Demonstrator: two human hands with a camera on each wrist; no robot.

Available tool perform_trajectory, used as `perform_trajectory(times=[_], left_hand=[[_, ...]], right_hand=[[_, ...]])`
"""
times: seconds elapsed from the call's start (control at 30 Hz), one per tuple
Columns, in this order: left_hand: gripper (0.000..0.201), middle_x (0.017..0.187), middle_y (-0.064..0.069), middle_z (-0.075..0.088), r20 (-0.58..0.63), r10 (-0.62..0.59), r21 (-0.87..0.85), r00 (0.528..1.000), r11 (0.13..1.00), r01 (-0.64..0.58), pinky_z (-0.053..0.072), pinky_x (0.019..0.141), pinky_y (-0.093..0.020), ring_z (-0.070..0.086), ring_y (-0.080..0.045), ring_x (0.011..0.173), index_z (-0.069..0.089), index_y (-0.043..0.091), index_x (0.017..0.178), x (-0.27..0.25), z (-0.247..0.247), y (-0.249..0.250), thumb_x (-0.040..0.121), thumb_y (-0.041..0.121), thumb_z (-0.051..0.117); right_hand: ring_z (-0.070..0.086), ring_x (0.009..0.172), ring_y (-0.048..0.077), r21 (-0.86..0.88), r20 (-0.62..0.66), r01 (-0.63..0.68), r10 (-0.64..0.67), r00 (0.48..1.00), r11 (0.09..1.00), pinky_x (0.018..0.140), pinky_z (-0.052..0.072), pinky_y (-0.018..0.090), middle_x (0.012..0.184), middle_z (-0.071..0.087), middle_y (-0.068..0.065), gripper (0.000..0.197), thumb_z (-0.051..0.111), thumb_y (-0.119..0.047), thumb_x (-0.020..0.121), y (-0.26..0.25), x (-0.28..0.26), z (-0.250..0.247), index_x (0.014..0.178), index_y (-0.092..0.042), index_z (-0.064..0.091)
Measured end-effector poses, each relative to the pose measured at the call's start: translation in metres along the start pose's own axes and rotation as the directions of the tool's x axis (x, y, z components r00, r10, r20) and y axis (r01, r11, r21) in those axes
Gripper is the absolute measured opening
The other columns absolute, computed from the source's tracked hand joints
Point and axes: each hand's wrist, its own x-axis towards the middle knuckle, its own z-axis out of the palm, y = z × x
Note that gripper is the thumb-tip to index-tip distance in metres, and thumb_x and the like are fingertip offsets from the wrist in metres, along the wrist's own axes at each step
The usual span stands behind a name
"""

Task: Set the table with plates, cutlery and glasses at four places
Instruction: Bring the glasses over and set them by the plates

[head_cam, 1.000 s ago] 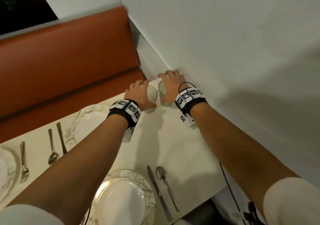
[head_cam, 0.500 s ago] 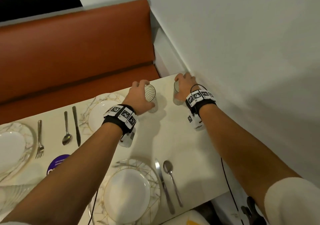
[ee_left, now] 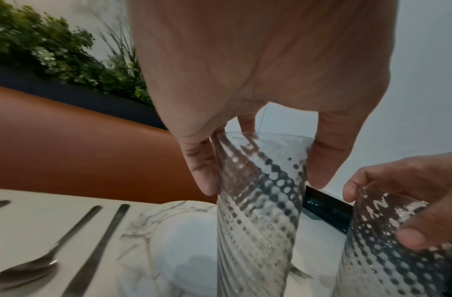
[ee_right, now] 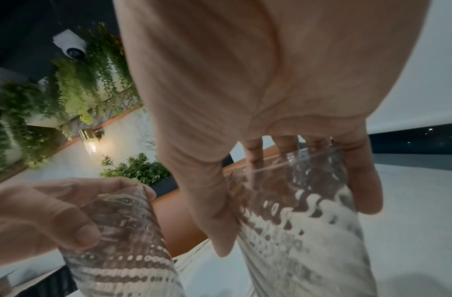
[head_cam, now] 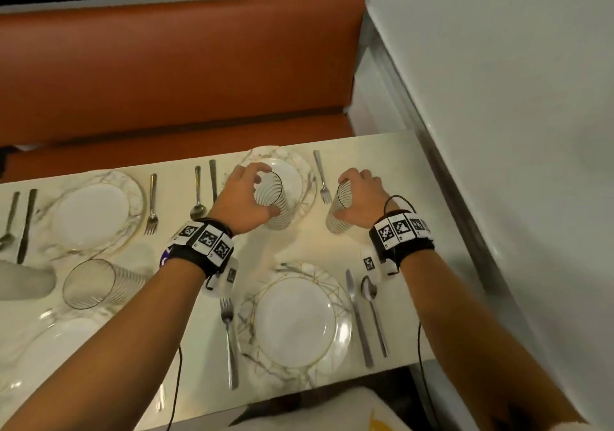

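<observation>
Each hand carries a ribbed clear glass by its rim. My left hand (head_cam: 247,198) grips one glass (head_cam: 274,203) in the air over the far right plate (head_cam: 299,178); its fingers (ee_left: 202,170) curl round the top of that glass (ee_left: 260,211). My right hand (head_cam: 360,198) holds the other glass (head_cam: 337,213) beside a fork (head_cam: 321,178), with its fingers (ee_right: 364,191) wrapped on that glass (ee_right: 303,231). A near plate (head_cam: 294,317) has a fork (head_cam: 229,334), a knife (head_cam: 357,317) and a spoon (head_cam: 373,311) around it.
A third glass (head_cam: 96,282) stands at the left by the far left plate (head_cam: 93,211). A knife (head_cam: 212,178) and a spoon (head_cam: 198,194) lie between the far plates. An orange bench (head_cam: 172,75) runs behind the table (head_cam: 442,231); a white wall closes the right side.
Both hands have drawn back from the table's far right corner with the glasses, the left one now over the far right plate. The view has swung left.
</observation>
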Motion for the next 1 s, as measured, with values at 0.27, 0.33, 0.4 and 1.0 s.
perform_trajectory(times=[0.27, 0.33, 0.4, 1.0], left_hand=[[0.082, 0.126, 0.002, 0.047, -0.022, -0.032, -0.007, 0.999, 0.999, 0.032, 0.042, 0.091, -0.033, 0.052, -0.017, 0.113, 0.047, 0.038, 0.138, -0.046, -0.007, -0.051, 0.069, 0.028, 0.09], [0.082, 0.128, 0.001, 0.047, -0.023, -0.035, 0.0, 0.999, 0.999, 0.035, 0.043, 0.094, -0.034, 0.05, -0.017, 0.113, 0.047, 0.036, 0.139, -0.052, -0.008, -0.058, 0.069, 0.027, 0.09], [0.084, 0.13, -0.003, 0.046, -0.026, -0.05, 0.019, 0.998, 0.999, 0.051, 0.044, 0.097, -0.036, 0.048, -0.019, 0.116, 0.046, 0.033, 0.141, -0.056, -0.006, -0.064, 0.07, 0.027, 0.089], [0.089, 0.147, -0.013, 0.037, -0.051, -0.124, 0.028, 0.991, 0.992, 0.126, 0.043, 0.108, -0.052, 0.033, -0.034, 0.14, 0.036, 0.029, 0.151, -0.064, 0.005, -0.072, 0.077, 0.05, 0.083]], right_hand=[[0.045, 0.117, 0.033, -0.063, 0.051, -0.02, 0.023, 0.998, 0.998, 0.094, 0.049, 0.047, 0.128, 0.045, 0.011, 0.077, 0.083, -0.035, 0.072, -0.037, -0.033, 0.04, 0.135, -0.022, 0.041], [0.045, 0.117, 0.032, -0.086, 0.046, -0.028, 0.032, 0.998, 0.996, 0.093, 0.05, 0.047, 0.128, 0.045, 0.01, 0.077, 0.084, -0.036, 0.071, -0.043, -0.036, 0.046, 0.134, -0.022, 0.041], [0.044, 0.119, 0.032, -0.113, 0.06, -0.036, 0.043, 0.997, 0.993, 0.094, 0.05, 0.047, 0.129, 0.044, 0.01, 0.077, 0.084, -0.035, 0.071, -0.047, -0.038, 0.051, 0.134, -0.022, 0.04], [0.042, 0.128, 0.033, -0.121, 0.049, -0.088, 0.094, 0.994, 0.989, 0.099, 0.043, 0.046, 0.138, 0.045, 0.01, 0.081, 0.067, -0.07, 0.079, -0.046, -0.033, 0.055, 0.14, -0.023, 0.042]])
